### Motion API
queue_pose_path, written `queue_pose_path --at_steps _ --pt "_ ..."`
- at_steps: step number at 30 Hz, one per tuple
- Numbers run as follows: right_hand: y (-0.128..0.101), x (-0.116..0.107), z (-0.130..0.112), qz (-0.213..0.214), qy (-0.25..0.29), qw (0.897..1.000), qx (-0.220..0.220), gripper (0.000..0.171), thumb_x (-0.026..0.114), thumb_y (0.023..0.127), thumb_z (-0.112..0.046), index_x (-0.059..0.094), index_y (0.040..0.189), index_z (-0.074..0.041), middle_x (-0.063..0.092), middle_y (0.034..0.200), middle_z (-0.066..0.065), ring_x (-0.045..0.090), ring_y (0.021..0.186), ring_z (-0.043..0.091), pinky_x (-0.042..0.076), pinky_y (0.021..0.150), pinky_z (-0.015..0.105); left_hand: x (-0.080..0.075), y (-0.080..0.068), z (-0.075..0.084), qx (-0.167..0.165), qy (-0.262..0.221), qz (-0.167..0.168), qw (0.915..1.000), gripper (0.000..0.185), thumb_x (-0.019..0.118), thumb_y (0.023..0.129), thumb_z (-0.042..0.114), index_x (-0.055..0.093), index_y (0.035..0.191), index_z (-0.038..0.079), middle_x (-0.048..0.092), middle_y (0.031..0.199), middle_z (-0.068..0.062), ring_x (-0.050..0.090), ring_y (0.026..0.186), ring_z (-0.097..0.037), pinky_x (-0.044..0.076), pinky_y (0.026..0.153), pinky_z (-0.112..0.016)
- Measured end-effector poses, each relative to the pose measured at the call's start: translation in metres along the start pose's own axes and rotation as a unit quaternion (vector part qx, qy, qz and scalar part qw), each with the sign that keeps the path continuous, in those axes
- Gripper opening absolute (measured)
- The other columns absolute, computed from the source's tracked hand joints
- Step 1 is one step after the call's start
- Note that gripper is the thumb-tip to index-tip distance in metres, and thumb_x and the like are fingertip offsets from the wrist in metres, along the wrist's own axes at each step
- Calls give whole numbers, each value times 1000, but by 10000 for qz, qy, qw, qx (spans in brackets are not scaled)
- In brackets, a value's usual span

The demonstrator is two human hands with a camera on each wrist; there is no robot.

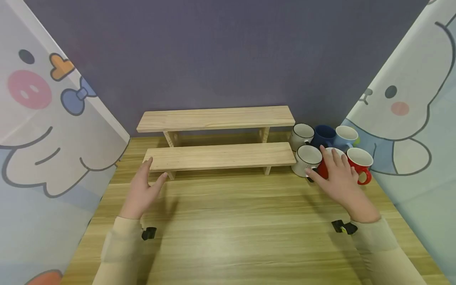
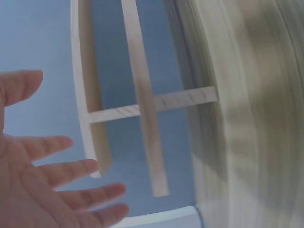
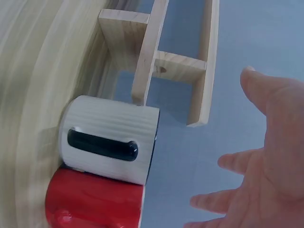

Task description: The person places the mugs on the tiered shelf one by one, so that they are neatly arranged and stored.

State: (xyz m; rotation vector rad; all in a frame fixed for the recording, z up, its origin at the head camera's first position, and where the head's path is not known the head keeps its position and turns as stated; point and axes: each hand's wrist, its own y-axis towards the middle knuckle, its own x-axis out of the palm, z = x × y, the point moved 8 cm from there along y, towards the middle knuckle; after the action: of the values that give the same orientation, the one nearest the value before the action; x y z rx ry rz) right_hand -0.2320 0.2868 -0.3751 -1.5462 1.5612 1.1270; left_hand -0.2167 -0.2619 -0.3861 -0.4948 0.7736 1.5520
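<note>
— So, your grips?
— My right hand [image 1: 338,178] is spread open over the red mug [image 3: 95,202], holding nothing; my left hand [image 1: 142,190] hovers open by the lower shelf [image 1: 221,156].
— And the wrist view?
— It shows the white mug's black handle [image 3: 102,144].

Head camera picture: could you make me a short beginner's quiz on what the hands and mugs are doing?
1. True or false: the left hand grips a mug.
2. How many mugs stand right of the wooden shelf?
3. The right hand is over which mug? A) red mug B) dark blue mug C) light blue mug

Key: 1. False; it is open by the shelf's lower step. 2. Six. 3. A.
</note>
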Motion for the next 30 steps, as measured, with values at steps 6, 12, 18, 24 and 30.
queue_pose_path --at_steps 6,12,18,24,30 --pt "0 -6 8 275 485 9983 -192 87 61 102 -45 15 162 -3 21 158 35 21 141 58 23 95 89 -8 8 -26 -425 -309 278 9982 77 56 107 34 18 158 -8 24 155 -39 28 137 -59 30 108 -74" --pt "-1 -12 22 649 1018 9927 -20 80 63 103 -37 24 157 7 35 149 39 46 122 61 40 96 77 -11 14 -50 -1066 -619 239 9921 84 54 107 37 6 159 -8 13 159 -37 25 136 -62 30 108 -74" --pt "-2 -11 36 803 1133 9897 334 74 61 104 -40 33 153 8 43 140 42 52 114 61 44 91 77 -6 22 -74 -1516 -859 24 9847 89 50 106 47 2 161 -4 6 163 -31 22 140 -58 31 108 -73" --pt "-3 -11 44 1019 1161 9861 606 67 61 104 -38 42 147 11 50 133 41 54 114 58 46 92 73 -1 30 -89 -1853 -1296 -31 9741 88 46 107 50 2 161 -3 7 164 -29 19 144 -53 27 114 -68" --pt "-7 -7 48 1229 1281 9819 666 51 63 104 -33 58 129 11 65 110 32 63 98 46 49 85 58 4 37 -97 -1957 -1839 -25 9633 86 45 108 48 3 160 -6 9 163 -30 18 146 -47 28 118 -60"
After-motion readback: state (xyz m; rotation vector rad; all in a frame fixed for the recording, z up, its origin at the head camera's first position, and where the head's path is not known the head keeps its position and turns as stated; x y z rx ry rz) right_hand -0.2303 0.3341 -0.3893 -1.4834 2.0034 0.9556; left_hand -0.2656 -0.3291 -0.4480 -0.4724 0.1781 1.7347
